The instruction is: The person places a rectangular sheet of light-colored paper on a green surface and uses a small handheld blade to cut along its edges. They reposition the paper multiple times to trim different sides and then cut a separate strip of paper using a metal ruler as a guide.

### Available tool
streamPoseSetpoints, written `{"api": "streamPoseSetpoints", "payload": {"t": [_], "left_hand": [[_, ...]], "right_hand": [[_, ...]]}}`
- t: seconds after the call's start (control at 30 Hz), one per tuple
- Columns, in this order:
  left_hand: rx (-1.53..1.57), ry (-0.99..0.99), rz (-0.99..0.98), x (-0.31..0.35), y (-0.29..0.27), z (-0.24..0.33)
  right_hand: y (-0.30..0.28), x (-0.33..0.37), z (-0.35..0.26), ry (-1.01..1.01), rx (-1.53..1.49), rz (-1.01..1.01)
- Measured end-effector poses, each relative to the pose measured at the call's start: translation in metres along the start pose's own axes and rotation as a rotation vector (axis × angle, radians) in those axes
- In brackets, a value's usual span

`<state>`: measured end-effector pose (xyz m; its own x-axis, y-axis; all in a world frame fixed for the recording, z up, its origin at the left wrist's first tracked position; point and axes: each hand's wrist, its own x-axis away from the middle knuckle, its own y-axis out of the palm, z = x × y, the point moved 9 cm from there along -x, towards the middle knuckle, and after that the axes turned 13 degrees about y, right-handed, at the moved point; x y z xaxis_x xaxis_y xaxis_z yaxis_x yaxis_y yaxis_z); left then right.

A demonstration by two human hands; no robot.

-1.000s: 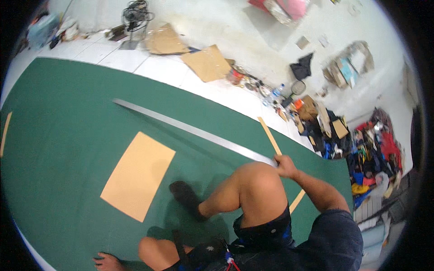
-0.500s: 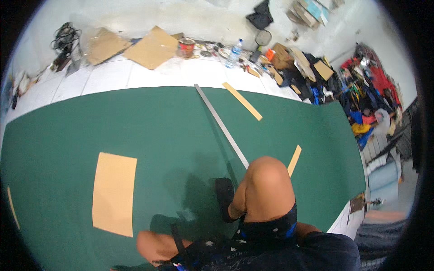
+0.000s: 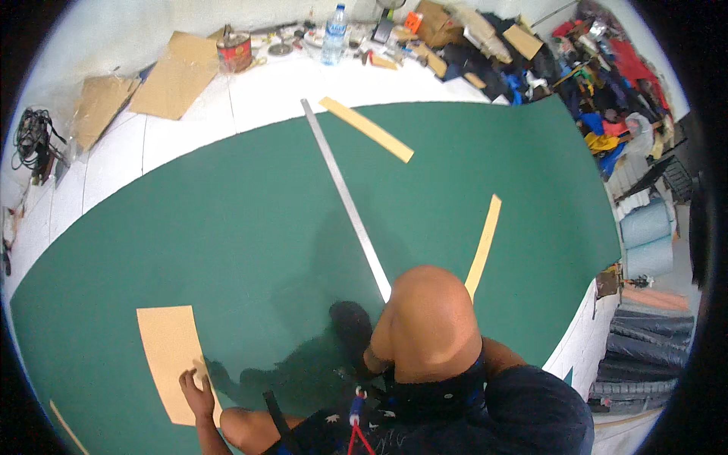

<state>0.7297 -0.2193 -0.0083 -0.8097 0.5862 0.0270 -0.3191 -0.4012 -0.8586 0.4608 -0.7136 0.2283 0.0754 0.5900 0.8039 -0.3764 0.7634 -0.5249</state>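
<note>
My left hand (image 3: 197,392) is over the right edge of a tan rectangular cardboard sheet (image 3: 164,345), at the lower left. Its fingers are apart and nothing shows in them; whether they touch the sheet I cannot tell. My right upper arm runs down behind my raised knee, and the right hand is hidden. A long metal ruler (image 3: 341,189) lies on the green sheet (image 3: 250,212), its near end meeting my knee in view. Two tan strips lie to its right: a far strip (image 3: 368,130) and a nearer strip (image 3: 485,243), partly covered by the knee.
Beyond the green sheet, cardboard pieces (image 3: 171,80), a red can (image 3: 235,54) and a water bottle (image 3: 334,36) stand along the wall. A heap of cloth and scraps (image 3: 607,91) fills the far right. Dark rolls (image 3: 637,356) lie at the right. Another thin strip (image 3: 67,426) lies lower left.
My left hand has come into view at the cardboard sheet. The view has shifted and turned, so the wall items sit further left and the sheet lower. The ruler and strips still lie on the green sheet.
</note>
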Motion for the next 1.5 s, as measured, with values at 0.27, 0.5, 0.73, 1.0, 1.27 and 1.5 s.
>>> {"api": "streamPoseSetpoints", "payload": {"t": [0.27, 0.5, 0.73, 1.0, 1.27, 1.5], "left_hand": [[0.029, 0.14, -0.17, -0.184, -0.005, 0.086], [-0.143, 0.315, -0.418, -0.348, 0.048, 0.226], [-0.058, 0.423, -0.456, -0.412, 0.085, 0.309], [-0.044, 0.536, -0.534, -0.449, 0.199, 0.307], [0.049, 0.921, -0.48, -0.497, 0.306, 0.452], [-0.151, 0.928, -0.532, -0.481, 0.347, 0.465]], "right_hand": [[0.138, -0.268, 0.048, -0.172, -0.371, 0.097], [0.183, -0.325, 0.052, -0.144, -0.534, 0.051], [0.172, -0.31, 0.063, -0.175, -0.585, 0.009], [0.167, -0.298, 0.058, -0.283, -0.633, 0.035], [0.146, -0.297, 0.055, -0.403, -0.679, 0.087], [0.166, -0.301, 0.061, -0.371, -0.724, 0.123]]}}
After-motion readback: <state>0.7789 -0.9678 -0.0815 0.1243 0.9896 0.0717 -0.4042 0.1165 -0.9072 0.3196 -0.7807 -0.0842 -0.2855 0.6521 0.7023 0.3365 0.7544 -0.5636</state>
